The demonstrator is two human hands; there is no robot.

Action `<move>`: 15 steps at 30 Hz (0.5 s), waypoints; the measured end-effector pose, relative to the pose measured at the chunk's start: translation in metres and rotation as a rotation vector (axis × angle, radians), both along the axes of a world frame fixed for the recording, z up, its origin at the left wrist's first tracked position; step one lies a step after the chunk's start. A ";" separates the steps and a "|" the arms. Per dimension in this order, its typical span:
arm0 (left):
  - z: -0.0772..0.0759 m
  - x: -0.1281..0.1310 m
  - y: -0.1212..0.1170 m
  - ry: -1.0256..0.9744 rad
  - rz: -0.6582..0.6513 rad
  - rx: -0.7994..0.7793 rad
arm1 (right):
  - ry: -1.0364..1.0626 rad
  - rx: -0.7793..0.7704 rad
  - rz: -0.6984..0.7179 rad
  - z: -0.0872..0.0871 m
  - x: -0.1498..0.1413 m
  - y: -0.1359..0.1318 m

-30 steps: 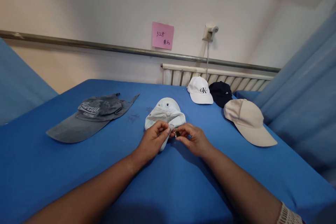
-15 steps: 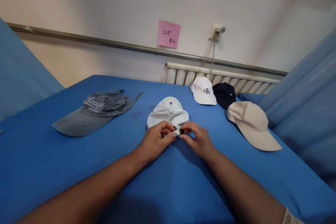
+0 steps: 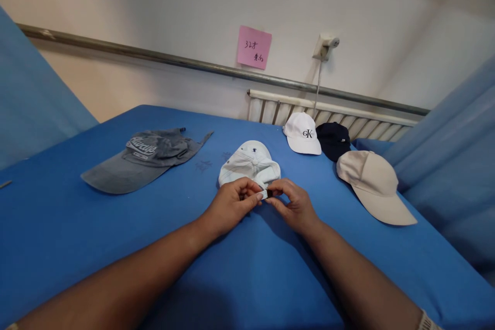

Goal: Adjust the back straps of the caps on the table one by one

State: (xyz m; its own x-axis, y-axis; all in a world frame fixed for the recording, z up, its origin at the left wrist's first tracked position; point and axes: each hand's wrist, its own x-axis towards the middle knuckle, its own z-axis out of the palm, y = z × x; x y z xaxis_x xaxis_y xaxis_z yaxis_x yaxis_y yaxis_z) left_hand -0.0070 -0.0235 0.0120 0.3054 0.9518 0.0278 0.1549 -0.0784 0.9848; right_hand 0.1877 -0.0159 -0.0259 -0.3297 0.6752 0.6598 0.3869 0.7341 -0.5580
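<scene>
A pale, nearly white baseball cap (image 3: 249, 162) lies on the blue-covered table, its back strap turned toward me. My left hand (image 3: 234, 203) pinches the white strap (image 3: 264, 194) between thumb and fingers. Close beside it, my right hand (image 3: 292, 203) pinches the dark buckle (image 3: 269, 193) at the strap's end. The fingertips of both hands nearly meet at the buckle. Whether the strap runs through the buckle is too small to tell. To the left rests a grey cap (image 3: 145, 157) with light lettering and its back strap undone.
At the right stand a white cap (image 3: 302, 131) with black letters, a dark navy cap (image 3: 334, 139) and a beige cap (image 3: 369, 178). A radiator (image 3: 286, 108), metal pipe (image 3: 185, 63) and pink note (image 3: 253, 47) are along the wall. Blue curtains (image 3: 456, 165) hang at both sides.
The view has shifted slightly. Less of the white strap shows between my hands, and my fingers stay pinched at the buckle.
</scene>
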 end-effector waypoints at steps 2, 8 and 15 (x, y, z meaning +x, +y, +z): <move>0.000 0.000 0.000 -0.022 -0.002 -0.040 | -0.014 0.017 0.000 0.000 0.000 0.000; 0.000 0.001 0.000 0.025 0.008 0.031 | -0.115 0.040 0.004 0.002 0.003 -0.001; 0.001 -0.002 0.004 0.003 -0.073 -0.149 | -0.147 0.010 0.046 0.007 0.005 -0.004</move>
